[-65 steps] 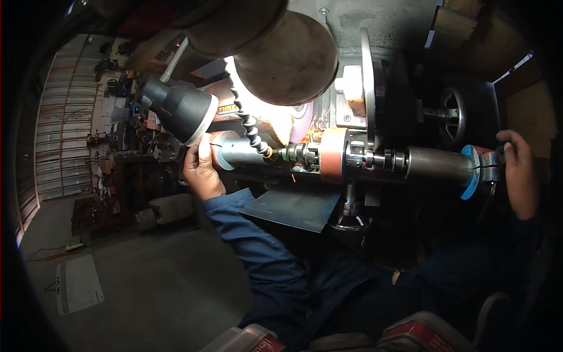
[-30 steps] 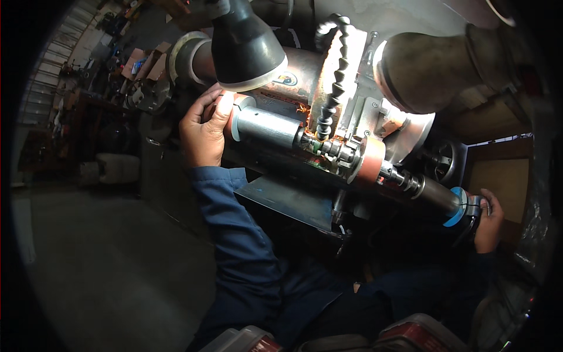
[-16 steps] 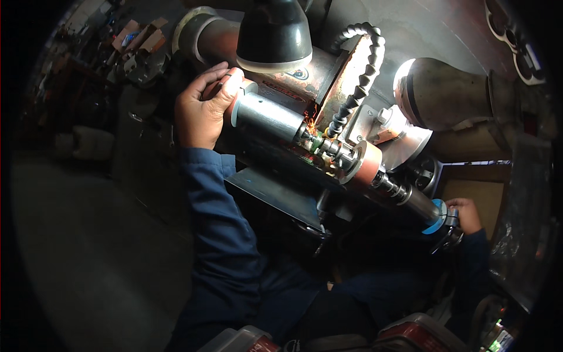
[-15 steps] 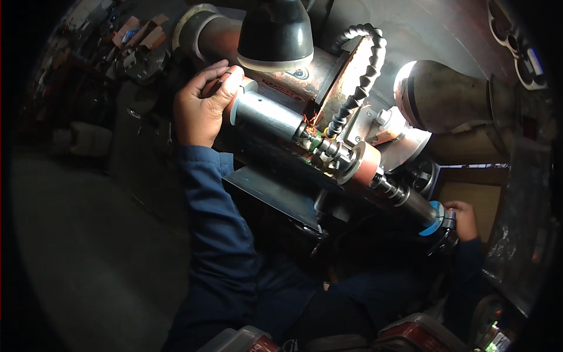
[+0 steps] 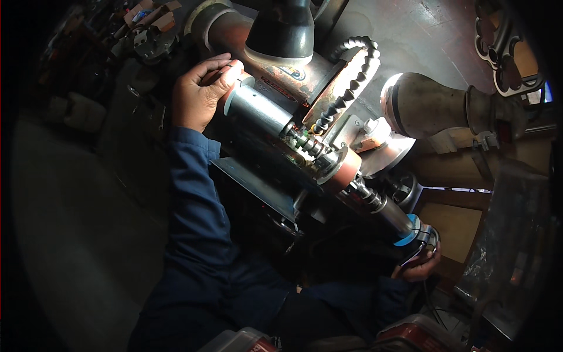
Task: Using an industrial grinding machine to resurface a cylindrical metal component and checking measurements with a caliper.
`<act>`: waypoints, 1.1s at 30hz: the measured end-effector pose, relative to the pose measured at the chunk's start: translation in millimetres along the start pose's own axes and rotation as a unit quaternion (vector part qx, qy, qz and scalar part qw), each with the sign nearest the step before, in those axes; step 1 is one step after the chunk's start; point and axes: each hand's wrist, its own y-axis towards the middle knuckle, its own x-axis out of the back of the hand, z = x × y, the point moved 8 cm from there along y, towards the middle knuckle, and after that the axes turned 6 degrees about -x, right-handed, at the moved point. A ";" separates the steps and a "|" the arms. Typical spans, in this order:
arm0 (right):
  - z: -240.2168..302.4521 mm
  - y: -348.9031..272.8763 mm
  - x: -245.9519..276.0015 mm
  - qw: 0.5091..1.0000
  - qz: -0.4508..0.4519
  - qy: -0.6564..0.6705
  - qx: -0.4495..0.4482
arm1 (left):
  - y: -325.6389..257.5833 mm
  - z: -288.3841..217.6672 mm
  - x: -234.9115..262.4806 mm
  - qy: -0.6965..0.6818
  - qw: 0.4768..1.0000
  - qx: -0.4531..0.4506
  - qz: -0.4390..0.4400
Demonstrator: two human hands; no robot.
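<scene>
A long metal shaft assembly slants across the machine. At its upper left end is a smooth silver cylinder (image 5: 258, 110); my left hand (image 5: 198, 97) is closed over the collar behind it, thumb on top. Stepped narrow sections (image 5: 314, 146) run from the cylinder to a reddish-orange disc (image 5: 346, 170). Beyond that a grey sleeve (image 5: 392, 216) leads to a blue ring (image 5: 408, 230) and a metal clamp (image 5: 428, 236) at the lower right end. My right hand (image 5: 421, 268) curls under this clamp, fingers bent around its lower part; the exact grip is shadowed.
A black lamp (image 5: 280, 35) hangs over the cylinder, and a second lamp (image 5: 431, 105) lights the shaft from the right. A segmented coolant hose (image 5: 352, 88) arches behind. A dark metal plate (image 5: 255, 185) juts out below. Cardboard boxes (image 5: 151, 14) stand far left.
My right hand has moved from beside the end clamp to underneath it. Orange sparks near the narrow shaft section have mostly gone. The whole view has shifted slightly; my left hand keeps its hold.
</scene>
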 end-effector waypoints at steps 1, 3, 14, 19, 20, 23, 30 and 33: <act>0.6 1.0 0.8 1.000 -0.001 0.001 0.001 | 0.5 0.6 -1.2 0.005 1.000 -0.003 0.000; -5.9 7.4 -7.3 0.985 0.081 0.124 -0.087 | -0.6 0.4 -1.6 0.011 1.000 -0.006 -0.004; -36.0 52.2 -54.4 0.910 0.381 0.033 -0.162 | 0.2 4.2 -1.6 0.025 0.999 0.040 0.000; -26.6 51.9 -58.8 0.892 0.409 0.017 -0.192 | -0.7 3.0 -1.4 0.023 0.999 0.041 -0.004; -23.9 51.3 -53.0 0.915 0.378 0.014 -0.138 | -0.9 1.6 -1.9 0.032 0.999 0.038 -0.005; -12.5 43.1 -35.0 0.944 0.295 0.021 -0.143 | -1.2 0.4 -1.5 0.032 0.999 0.026 -0.009; -8.9 27.9 -18.0 0.974 0.194 0.043 -0.107 | -2.6 0.6 2.0 0.035 0.999 0.026 -0.006; -8.9 18.8 -12.6 0.988 0.136 0.048 -0.062 | -1.2 3.7 -0.8 0.035 0.999 0.031 -0.005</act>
